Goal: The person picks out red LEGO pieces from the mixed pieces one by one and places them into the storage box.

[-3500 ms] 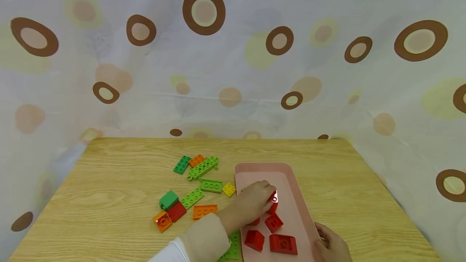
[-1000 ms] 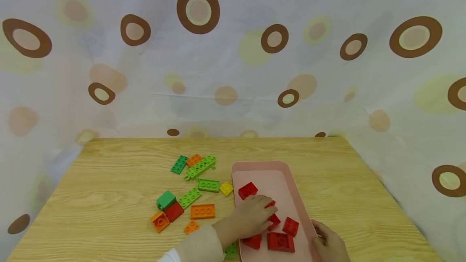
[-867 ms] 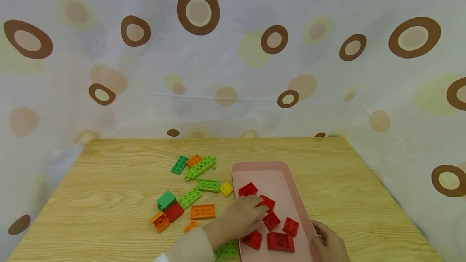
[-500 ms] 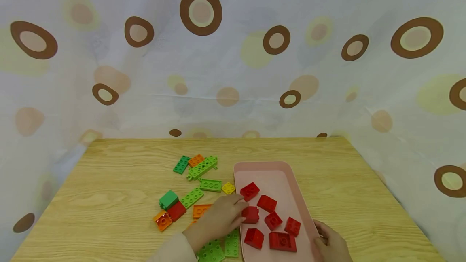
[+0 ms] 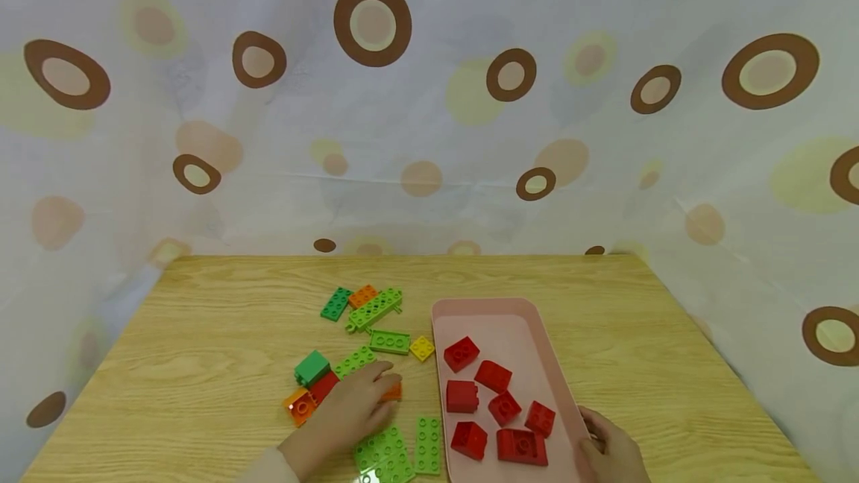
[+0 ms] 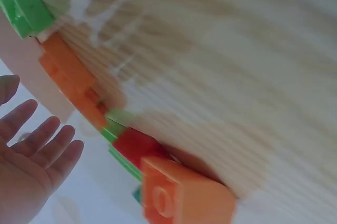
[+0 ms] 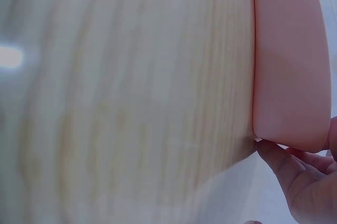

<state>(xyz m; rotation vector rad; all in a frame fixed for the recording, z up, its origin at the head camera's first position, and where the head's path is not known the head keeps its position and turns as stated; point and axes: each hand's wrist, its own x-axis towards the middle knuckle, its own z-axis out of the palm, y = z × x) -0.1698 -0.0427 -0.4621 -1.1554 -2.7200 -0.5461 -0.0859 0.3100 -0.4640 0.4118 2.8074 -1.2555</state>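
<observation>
My left hand (image 5: pixel 345 408) hovers over the loose bricks left of the tray, fingers spread and holding nothing. It partly covers a flat orange brick (image 5: pixel 392 391) and a red brick (image 5: pixel 324 385). In the left wrist view the palm and loosely bent fingers (image 6: pixel 55 150) stand apart from the orange brick (image 6: pixel 71 74). Several red bricks (image 5: pixel 493 376) lie in the pink tray (image 5: pixel 499 323), turned in different directions. My right hand (image 5: pixel 612 449) grips the tray's right side near its front; the right wrist view shows its thumb and fingers at the tray wall (image 7: pixel 292 66).
Light green plates (image 5: pixel 427 446) lie close to the tray's left side, beside the left hand. Farther back are a yellow brick (image 5: pixel 422 349), a long green piece (image 5: pixel 374 309) and a dark green plate (image 5: pixel 335 304). A patterned cloth (image 5: pixel 423 133) hangs behind the wooden table (image 5: pixel 604 319).
My left hand has let go of red bricks in the tray and moved left, out over the loose bricks. Red bricks in the tray now lie uncovered. My right hand stays on the tray.
</observation>
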